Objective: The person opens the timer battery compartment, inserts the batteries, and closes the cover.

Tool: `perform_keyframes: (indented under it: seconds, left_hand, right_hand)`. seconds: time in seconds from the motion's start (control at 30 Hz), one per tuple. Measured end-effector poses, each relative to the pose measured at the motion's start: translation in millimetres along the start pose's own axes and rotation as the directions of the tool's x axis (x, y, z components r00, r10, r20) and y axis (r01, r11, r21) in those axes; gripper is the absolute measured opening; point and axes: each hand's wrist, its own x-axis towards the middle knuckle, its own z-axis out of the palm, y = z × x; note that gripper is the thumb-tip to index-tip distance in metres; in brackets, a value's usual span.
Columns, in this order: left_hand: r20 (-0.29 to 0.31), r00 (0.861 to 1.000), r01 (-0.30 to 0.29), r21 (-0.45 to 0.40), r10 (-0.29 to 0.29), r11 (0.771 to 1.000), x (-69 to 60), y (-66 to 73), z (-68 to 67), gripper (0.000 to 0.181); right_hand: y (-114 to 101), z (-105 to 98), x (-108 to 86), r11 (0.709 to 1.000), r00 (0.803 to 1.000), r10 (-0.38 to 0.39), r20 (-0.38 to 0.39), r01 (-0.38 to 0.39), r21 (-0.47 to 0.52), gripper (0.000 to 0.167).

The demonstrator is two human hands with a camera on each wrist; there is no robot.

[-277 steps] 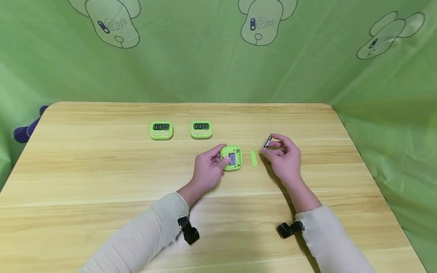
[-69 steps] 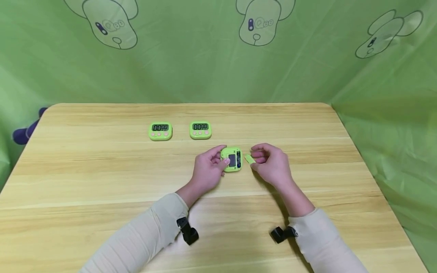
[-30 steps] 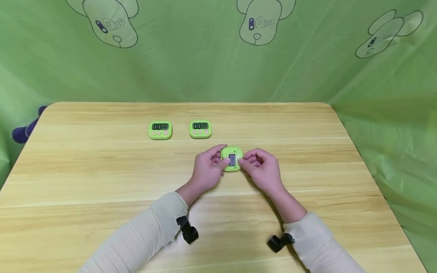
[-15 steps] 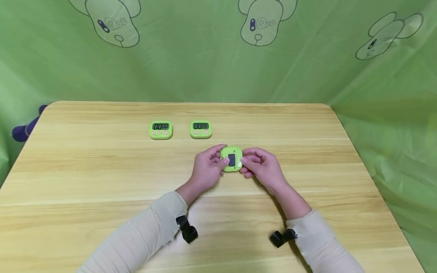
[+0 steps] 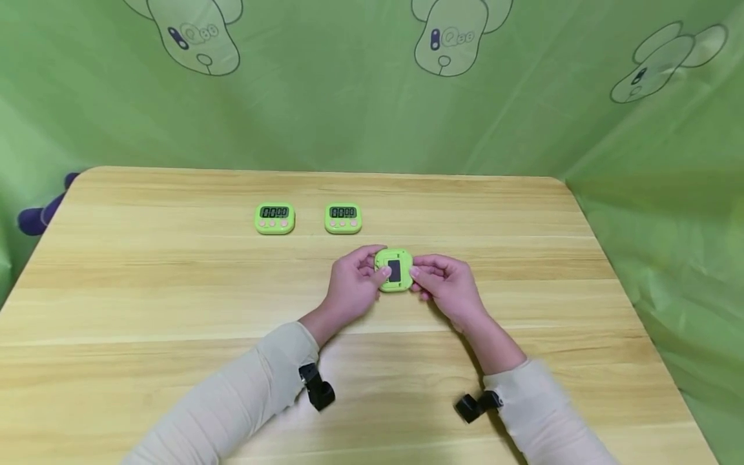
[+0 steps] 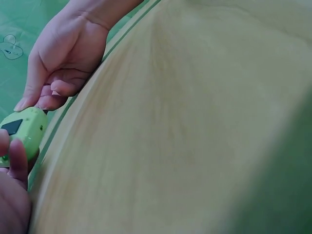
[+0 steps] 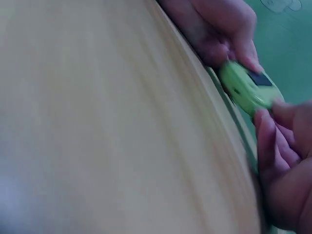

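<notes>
A green digital timer (image 5: 402,281) is held back side up, with a dark rectangle in its middle. My left hand (image 5: 354,281) grips its left side, thumb on the back and fingers at the edge. At its right edge my right hand (image 5: 453,288) pinches the timer, thumb on top, fingers partly hidden beneath. The battery cover lies over the battery slot, so no battery shows. In the left wrist view the same timer (image 6: 33,127) sits between both hands; the right wrist view shows the timer (image 7: 246,90) somewhat blurred.
Two more green timers, a left one (image 5: 275,219) and a right one (image 5: 343,219), lie face up behind my hands, displays showing zeros. The wooden table (image 5: 174,284) carries everything. A green curtain (image 5: 325,116) hangs behind and beside it.
Earlier my right hand held a battery, then the loose cover; the cover now lies on the timer over the battery. Over the last half second both hands stay nearly still; the head view shifts slightly.
</notes>
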Motion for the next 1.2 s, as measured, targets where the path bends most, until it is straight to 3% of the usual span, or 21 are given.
perform_keyframes:
  seconds: [0.07,0.13,0.27,0.37,0.43,0.53,0.6,0.73,0.83,0.93,1.03,1.2]
  left_hand:
    - [-0.024,1.0,0.008,-0.012,-0.008,1.0,0.1,-0.2,-0.5,0.044]
    - [-0.048,0.999,0.013,-0.032,-0.015,0.999,0.4,-0.9,-0.6,0.046]
    - [-0.065,0.997,0.023,-0.074,-0.028,0.997,1.0,-2.2,-0.5,0.045]
    - [-0.047,0.999,0.022,-0.09,-0.026,0.996,1.0,-2.6,-1.0,0.041]
    - [-0.032,0.999,0.011,-0.1,-0.014,0.995,0.8,-3.0,-1.8,0.038]
    - [-0.018,1.0,-0.006,-0.13,0.004,0.992,0.3,-3.8,-3.1,0.035]
    - [-0.027,0.999,-0.029,-0.128,0.026,0.991,0.1,-4.1,-3.4,0.034]
    - [-0.043,0.994,-0.104,-0.026,0.102,0.994,0.3,-4.9,-2.6,0.041]
    - [-0.02,0.988,-0.153,0.042,0.154,0.987,0.9,-5.6,-0.4,0.055]
    - [0.002,0.986,-0.168,0.073,0.168,0.983,1.5,-6.3,2.0,0.062]
    - [-0.017,0.988,-0.15,0.084,0.152,0.985,1.5,-4.8,4.2,0.061]
    - [-0.082,0.989,-0.12,0.088,0.127,0.989,3.1,-3.0,9.0,0.05]
  right_hand:
    - [3.8,5.9,-1.7,0.996,0.995,-0.091,-0.046,0.091,-0.008,0.027]
    - [7.7,11.1,-4.1,0.978,0.976,-0.206,-0.074,0.202,-0.059,0.031]
    - [10.8,17.9,-10.5,0.9,0.909,-0.415,-0.036,0.404,-0.164,0.058]
    - [1.7,22.5,-16.7,0.847,0.865,-0.502,-0.007,0.49,-0.206,0.065]
    - [-2.6,23.3,-18.0,0.835,0.854,-0.521,-0.011,0.507,-0.216,0.058]
    - [5.7,18.2,-12.9,0.85,0.865,-0.501,-0.013,0.49,-0.196,0.043]
    - [12.6,13.4,-8.7,0.884,0.894,-0.448,-0.005,0.443,-0.149,0.034]
    - [14.7,7.6,-4.2,0.95,0.953,-0.302,0.012,0.302,-0.074,0.029]
    - [10.4,6.1,-1.8,0.976,0.978,-0.209,0.021,0.209,-0.052,0.034]
    - [6.9,6.2,0.7,0.986,0.989,-0.15,0.005,0.15,-0.07,0.037]
    - [5.3,7.8,3.8,0.99,0.991,-0.123,-0.056,0.118,-0.08,0.035]
    - [6.6,10.6,10.7,0.984,0.967,-0.162,-0.198,0.145,-0.102,0.027]
